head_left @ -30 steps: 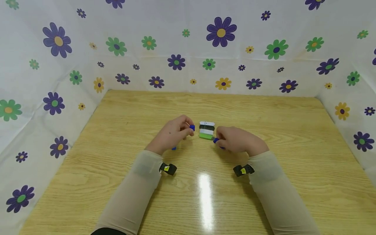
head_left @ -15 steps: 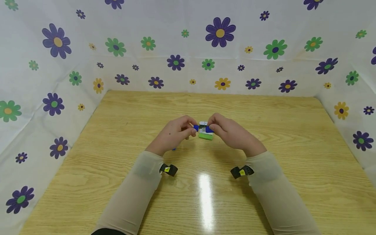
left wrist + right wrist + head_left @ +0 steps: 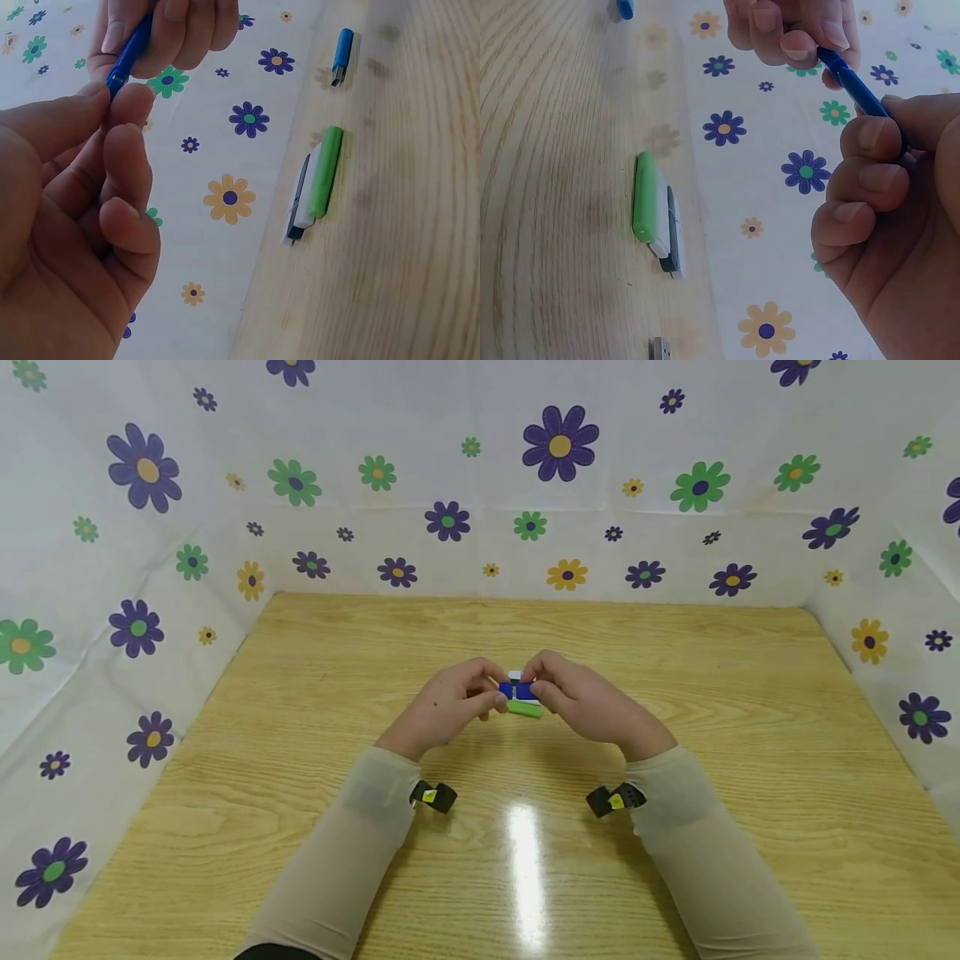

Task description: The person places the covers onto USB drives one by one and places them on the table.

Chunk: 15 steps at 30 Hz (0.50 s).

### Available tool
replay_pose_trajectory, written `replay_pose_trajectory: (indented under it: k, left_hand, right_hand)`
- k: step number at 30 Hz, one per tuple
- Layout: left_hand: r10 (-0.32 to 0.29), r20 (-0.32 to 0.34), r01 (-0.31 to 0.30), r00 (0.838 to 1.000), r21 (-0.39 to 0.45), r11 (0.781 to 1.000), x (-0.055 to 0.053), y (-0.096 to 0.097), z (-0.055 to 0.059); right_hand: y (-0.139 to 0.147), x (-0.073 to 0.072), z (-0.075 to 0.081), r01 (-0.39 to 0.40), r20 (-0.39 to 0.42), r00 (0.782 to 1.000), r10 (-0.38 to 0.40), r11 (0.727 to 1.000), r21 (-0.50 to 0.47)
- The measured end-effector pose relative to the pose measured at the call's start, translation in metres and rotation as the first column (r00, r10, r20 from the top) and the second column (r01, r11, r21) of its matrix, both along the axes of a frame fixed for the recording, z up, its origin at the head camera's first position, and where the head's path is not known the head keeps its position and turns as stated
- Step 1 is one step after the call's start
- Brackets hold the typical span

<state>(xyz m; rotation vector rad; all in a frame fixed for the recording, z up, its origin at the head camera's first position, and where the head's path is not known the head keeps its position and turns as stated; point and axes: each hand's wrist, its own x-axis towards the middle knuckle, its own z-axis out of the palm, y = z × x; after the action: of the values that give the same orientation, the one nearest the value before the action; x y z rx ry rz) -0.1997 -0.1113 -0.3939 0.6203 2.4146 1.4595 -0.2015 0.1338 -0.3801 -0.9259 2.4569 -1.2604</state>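
Note:
My left hand (image 3: pixel 448 703) pinches a blue cap (image 3: pixel 829 58) between thumb and index finger. Opposite it, my right hand (image 3: pixel 592 703) grips the blue body of a USB flash drive (image 3: pixel 864 96) in its curled fingers. Cap and body are in line end to end, a thin strip of metal showing between them in the head view. Both are held above a row of flash drives on the table: a green one (image 3: pixel 326 174) at the near side, then a white one (image 3: pixel 305 201), a black one (image 3: pixel 673 236) and another white one behind.
A second blue flash drive (image 3: pixel 343 56), its metal connector bare, lies on the wooden table (image 3: pixel 300 860) toward the right hand's side. A small blue piece (image 3: pixel 625 9) lies toward the left hand. A flower-print cloth (image 3: pixel 480 552) surrounds the table's back and sides.
My right hand has lifted the blue flash drive from beside the row and brought it left and up to the cap. Its metal connector has gone into the cap, leaving a thin strip showing.

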Motion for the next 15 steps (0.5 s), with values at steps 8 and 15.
replay_pose_trajectory:
  k: [8,15]
  left_hand:
    - [-0.014,-0.026,0.015,1.0,0.061,0.998,0.0034,0.0048,-0.0011]
    - [-0.021,-0.039,0.025,0.999,0.093,0.995,0.0062,0.008,0.0002]
  right_hand:
    - [-0.0023,0.0015,0.0006,0.01,-0.003,1.0,-0.01,1.0,-0.029]
    - [-0.0045,0.0029,0.0018,-0.005,-0.024,1.0,0.004,0.999,-0.053]
